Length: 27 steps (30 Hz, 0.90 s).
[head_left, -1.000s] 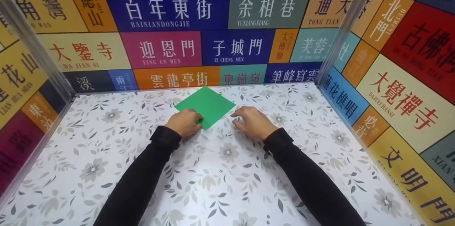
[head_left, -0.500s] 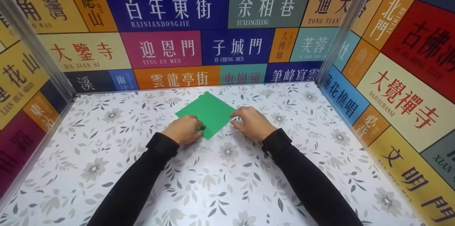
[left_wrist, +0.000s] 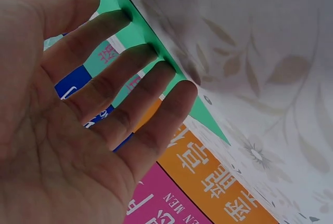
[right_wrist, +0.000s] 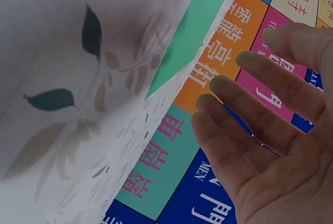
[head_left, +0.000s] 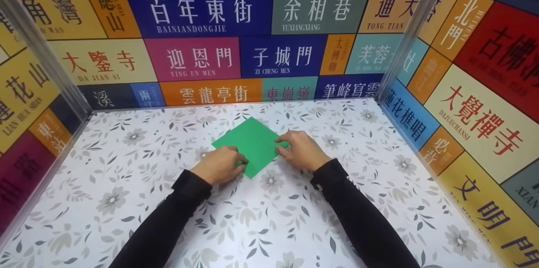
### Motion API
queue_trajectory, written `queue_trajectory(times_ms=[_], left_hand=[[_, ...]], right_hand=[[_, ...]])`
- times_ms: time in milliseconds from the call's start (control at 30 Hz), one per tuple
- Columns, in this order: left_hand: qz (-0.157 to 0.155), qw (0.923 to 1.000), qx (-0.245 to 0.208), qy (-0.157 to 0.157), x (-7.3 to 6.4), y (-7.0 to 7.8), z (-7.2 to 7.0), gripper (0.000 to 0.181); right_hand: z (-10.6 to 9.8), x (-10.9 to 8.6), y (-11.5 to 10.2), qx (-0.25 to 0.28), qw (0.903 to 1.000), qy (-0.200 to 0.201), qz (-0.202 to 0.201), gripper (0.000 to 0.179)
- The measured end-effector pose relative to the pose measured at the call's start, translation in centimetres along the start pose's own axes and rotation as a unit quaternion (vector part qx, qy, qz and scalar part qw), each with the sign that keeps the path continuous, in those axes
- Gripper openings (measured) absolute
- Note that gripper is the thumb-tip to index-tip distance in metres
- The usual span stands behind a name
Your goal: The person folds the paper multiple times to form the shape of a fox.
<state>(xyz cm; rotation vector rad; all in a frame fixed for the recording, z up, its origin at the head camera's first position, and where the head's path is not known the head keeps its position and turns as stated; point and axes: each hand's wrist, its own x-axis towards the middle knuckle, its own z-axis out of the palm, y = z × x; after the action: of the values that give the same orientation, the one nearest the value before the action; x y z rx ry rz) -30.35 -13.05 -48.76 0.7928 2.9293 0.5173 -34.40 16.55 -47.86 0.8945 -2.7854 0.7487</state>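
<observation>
Both black sleeves point(head_left: 147, 221) slant inward from the near side. The left hand point(head_left: 219, 164) (fingers loosely bent) rests its fingertips on the near-left edge of the green paper point(head_left: 257, 143), flat on the floral table point(head_left: 227, 226); the right hand point(head_left: 305, 149) arches over its right corner, fingers relaxed, thumb apart.

Your left hand point(head_left: 217, 166) conceals the paper point(head_left: 257, 143) at eight o'clock; the head view crops your sleeves point(head_left: 366, 215) at seven and five.
</observation>
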Motion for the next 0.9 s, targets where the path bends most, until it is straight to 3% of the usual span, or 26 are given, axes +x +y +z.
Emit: queue_trajectory(times_ms=[467, 667, 900], left_hand=[[0.034, 0.9981, -0.002, 0.052, -1.7, 1.3, 1.5, 0.024], [0.031, 0.9989, -0.006, 0.035, -2.0, 2.3, 1.4, 0.024], [0.051, 0.9984, -0.011, 0.021, -2.5, 3.2, 1.4, 0.023]], right_hand=[[0.7, -1.1, 0.3, 0.030, 0.9987, 0.003, 0.041, 0.031], [0.8, -1.3, 0.0, 0.021, 0.9987, 0.000, 0.047, 0.031], [1.4, -1.5, -0.4, 0.026, 0.9987, -0.013, 0.041, 0.032]])
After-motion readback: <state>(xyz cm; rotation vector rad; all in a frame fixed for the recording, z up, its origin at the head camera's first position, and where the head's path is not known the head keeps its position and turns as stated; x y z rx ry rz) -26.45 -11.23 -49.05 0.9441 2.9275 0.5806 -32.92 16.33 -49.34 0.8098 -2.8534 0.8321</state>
